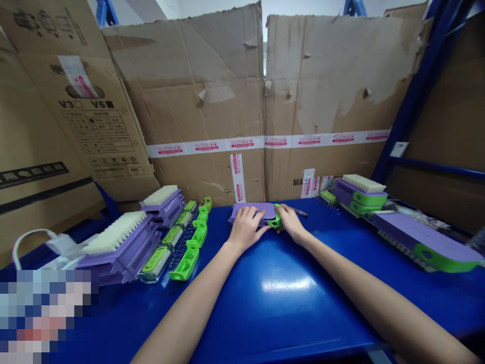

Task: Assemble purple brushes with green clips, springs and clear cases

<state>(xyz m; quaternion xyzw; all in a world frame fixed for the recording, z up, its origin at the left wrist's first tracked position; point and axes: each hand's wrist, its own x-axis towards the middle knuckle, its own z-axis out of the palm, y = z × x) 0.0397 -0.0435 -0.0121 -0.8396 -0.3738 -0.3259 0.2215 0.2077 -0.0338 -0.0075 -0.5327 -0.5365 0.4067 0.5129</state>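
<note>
At the far middle of the table (pixel 288 318), the left hand (pixel 244 227) lies over the purple case (pixel 265 208), thumb spread along the near edge; whether it clamps the underside I cannot tell, but a steady downward hold there should stop the case sliding. At the case's right end, the green end piece (pixel 273 223) is pinched in the right hand's (pixel 291 223) grip, and is best held square, with even pressure at far and near corners so neither side jams.
</note>
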